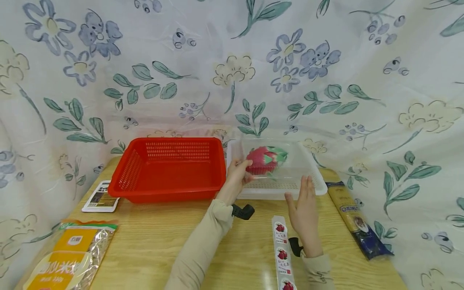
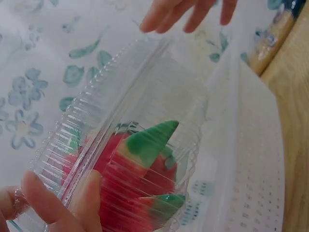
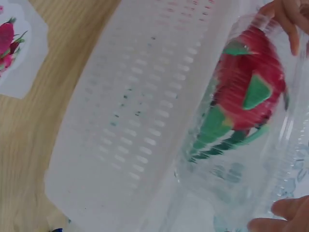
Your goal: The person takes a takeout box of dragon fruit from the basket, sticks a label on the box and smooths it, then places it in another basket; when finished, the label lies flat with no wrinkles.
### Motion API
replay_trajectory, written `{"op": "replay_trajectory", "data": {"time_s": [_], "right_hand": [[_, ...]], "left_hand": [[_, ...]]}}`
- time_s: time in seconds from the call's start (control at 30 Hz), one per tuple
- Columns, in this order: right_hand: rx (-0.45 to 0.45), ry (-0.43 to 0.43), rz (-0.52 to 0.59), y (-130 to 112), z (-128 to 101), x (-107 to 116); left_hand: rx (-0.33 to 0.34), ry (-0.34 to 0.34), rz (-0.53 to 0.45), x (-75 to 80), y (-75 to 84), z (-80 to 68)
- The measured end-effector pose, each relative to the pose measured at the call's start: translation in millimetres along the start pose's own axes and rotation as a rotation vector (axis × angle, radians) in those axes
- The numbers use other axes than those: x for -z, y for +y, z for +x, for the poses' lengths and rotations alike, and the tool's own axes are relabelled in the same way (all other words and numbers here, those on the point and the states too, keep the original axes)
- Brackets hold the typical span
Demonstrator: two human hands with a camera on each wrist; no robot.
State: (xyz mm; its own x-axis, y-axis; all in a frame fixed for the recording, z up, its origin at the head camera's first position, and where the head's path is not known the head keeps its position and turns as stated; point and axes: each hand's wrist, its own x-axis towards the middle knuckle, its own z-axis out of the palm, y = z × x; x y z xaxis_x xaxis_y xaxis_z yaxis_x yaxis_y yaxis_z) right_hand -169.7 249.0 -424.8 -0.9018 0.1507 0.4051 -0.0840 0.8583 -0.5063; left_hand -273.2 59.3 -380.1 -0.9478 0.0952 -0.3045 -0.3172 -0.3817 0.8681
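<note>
My left hand (image 1: 242, 166) grips the near left end of a clear plastic clamshell box (image 1: 275, 159), thumb and fingers (image 2: 72, 203) pinching its ribbed rim. Inside it lies a red dragon fruit with green scales (image 1: 266, 159) (image 2: 140, 179) (image 3: 246, 101). The box hangs tilted over a white perforated basket (image 1: 279, 192) (image 3: 125, 121). My right hand (image 1: 305, 191) stands with straight fingers at the basket's front right rim; its fingertips (image 2: 188, 12) (image 3: 285, 215) lie close to the box's edge, and contact is unclear.
A red perforated basket (image 1: 170, 169) stands left of the white one. On the wooden table (image 1: 163, 241) lie a strip of dragon fruit stickers (image 1: 282, 253), a spaghetti pack (image 1: 359, 219) at right, a yellow food bag (image 1: 69, 257) and a card (image 1: 100, 196) at left. Floral cloth hangs behind.
</note>
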Motion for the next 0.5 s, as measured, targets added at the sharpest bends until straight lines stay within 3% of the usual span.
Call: {"op": "replay_trajectory", "data": {"time_s": [0.27, 0.5], "right_hand": [[0.046, 0.099, 0.207, -11, -5, 6], [0.082, 0.107, 0.401, -23, -11, 12]], "left_hand": [[-0.067, -0.063, 0.081, 25.2, -0.4, -37.6], [-0.097, -0.116, 0.117, 55.3, -4.5, -65.0]]}}
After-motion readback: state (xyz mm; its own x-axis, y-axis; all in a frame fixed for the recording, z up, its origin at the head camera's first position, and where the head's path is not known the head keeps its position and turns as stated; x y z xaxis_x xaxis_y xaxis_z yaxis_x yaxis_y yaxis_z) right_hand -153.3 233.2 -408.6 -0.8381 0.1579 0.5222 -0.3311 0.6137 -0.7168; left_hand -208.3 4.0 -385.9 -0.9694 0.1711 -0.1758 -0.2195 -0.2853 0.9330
